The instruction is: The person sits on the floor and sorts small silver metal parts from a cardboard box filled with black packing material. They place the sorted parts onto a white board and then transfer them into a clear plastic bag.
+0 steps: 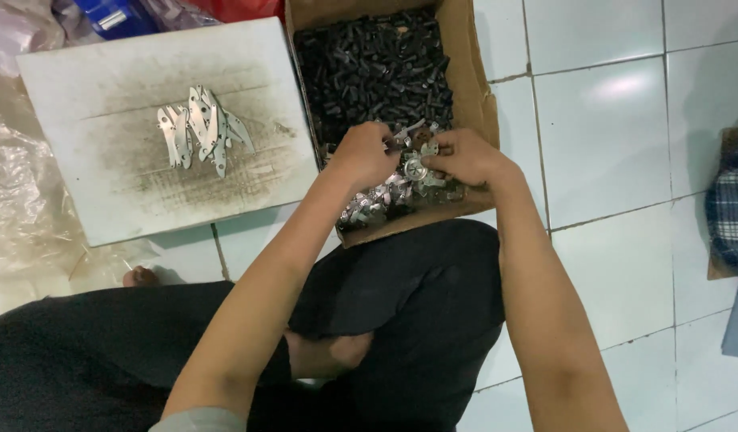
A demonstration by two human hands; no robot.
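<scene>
Cardboard box [471, 80] walls hemming in both hands over metal parts [385, 200]; black pieces [373, 68] filling far half. White board [105, 168] with metal blades [201, 128] lying just left. Tiled floor [609, 144] lying open right; checked cloth [733, 212] sitting at far edge.

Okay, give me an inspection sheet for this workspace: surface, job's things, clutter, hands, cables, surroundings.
Surface: white tiled floor; smudged white board lying on it.
Job's things: cardboard box with black parts at the far end, small silver metal parts at the near end.
Clutter: flat metal blades piled on the board.
Hands: left hand and right hand both pinching silver parts over the box.
Cables: nothing seen.
Surroundings: clear plastic sheeting on the left, checked cloth on the right.
</scene>
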